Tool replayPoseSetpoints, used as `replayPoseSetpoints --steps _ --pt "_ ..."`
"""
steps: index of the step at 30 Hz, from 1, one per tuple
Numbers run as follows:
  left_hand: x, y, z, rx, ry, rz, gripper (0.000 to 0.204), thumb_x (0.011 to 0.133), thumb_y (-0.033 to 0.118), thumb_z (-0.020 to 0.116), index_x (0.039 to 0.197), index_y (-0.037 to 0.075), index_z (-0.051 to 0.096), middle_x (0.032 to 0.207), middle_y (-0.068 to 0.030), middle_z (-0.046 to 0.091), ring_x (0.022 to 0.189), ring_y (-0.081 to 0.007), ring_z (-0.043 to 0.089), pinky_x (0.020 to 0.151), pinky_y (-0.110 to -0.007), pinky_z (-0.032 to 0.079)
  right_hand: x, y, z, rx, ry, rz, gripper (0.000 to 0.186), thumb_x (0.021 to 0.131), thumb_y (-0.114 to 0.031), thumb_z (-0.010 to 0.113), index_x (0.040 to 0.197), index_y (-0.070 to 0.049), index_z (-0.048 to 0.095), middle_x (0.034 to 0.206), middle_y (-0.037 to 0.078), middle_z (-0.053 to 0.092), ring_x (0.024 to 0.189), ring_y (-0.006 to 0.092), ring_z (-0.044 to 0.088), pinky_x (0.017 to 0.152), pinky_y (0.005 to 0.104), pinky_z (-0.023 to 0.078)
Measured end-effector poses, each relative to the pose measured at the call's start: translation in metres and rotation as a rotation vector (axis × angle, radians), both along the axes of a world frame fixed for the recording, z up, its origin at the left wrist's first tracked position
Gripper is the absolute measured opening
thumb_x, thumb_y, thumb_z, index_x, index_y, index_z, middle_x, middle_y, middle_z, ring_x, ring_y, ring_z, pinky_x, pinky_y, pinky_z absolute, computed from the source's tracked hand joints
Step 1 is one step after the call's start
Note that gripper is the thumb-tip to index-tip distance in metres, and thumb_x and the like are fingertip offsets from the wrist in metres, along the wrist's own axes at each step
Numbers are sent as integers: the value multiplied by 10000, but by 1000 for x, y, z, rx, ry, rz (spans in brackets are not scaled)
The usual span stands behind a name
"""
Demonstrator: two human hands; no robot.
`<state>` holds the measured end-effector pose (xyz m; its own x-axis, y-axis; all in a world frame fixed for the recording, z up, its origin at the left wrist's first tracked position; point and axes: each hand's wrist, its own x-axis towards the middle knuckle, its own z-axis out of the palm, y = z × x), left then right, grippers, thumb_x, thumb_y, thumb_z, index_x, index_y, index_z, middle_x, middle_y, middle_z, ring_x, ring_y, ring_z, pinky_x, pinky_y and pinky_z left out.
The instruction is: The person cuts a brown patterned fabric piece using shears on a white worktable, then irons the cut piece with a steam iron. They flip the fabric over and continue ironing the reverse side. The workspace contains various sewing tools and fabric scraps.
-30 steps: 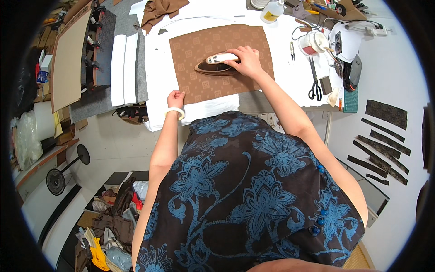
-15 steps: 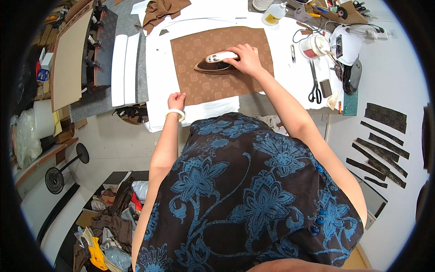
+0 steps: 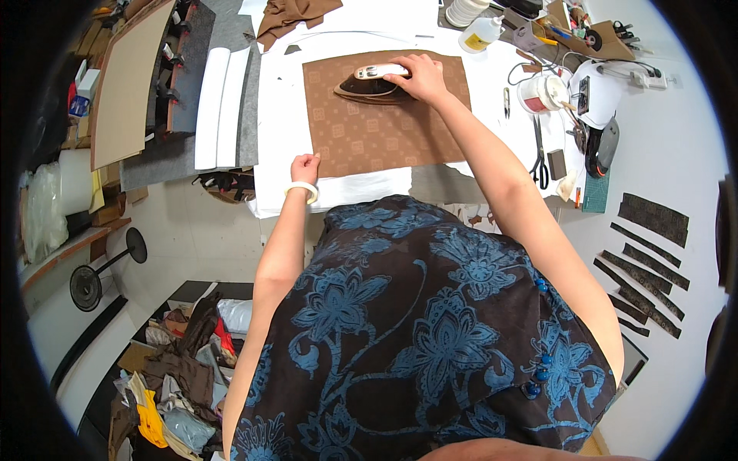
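Evidently mid-pressing, the right hand [image 3: 423, 77] grasps an iron [image 3: 367, 87] on brown cloth [image 3: 384, 137] ahead of both hands; the left hand [image 3: 305, 167], curled, touches its nearest corner, grip unclear. Another stroke would call for that corner held flat.

Brn cloth [image 3: 377, 138] w/ lighter motifs, approx. rect., spread flat on wht sheet [image 3: 280, 123]. Iron [image 3: 369, 87], wht handle, dk body, sole-down on cloth's far half, tip pointing L.
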<state>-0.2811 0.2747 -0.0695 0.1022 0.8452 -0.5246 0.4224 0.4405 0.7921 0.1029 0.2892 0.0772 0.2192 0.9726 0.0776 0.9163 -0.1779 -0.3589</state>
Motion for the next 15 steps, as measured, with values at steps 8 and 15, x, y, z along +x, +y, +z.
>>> replayPoseSetpoints --steps 8,15 --pt "-5 0 -16 37 -8 -9 234 952 248 760 885 47 660 775 11 595 707 -96 510 649 -273 454 0 27 -3 -58 -55 -55 523 877 -657 667 1223 -271 744 1139 5 727 1128 232 609 1016 466 381" --pt "-7 2 -22 28 3 -23 221 953 246 758 927 52 657 789 13 601 710 -97 515 644 -271 458 -26 40 6 -146 83 -114 544 844 -659 703 1208 -258 759 1112 34 749 1154 247 626 970 505 395"
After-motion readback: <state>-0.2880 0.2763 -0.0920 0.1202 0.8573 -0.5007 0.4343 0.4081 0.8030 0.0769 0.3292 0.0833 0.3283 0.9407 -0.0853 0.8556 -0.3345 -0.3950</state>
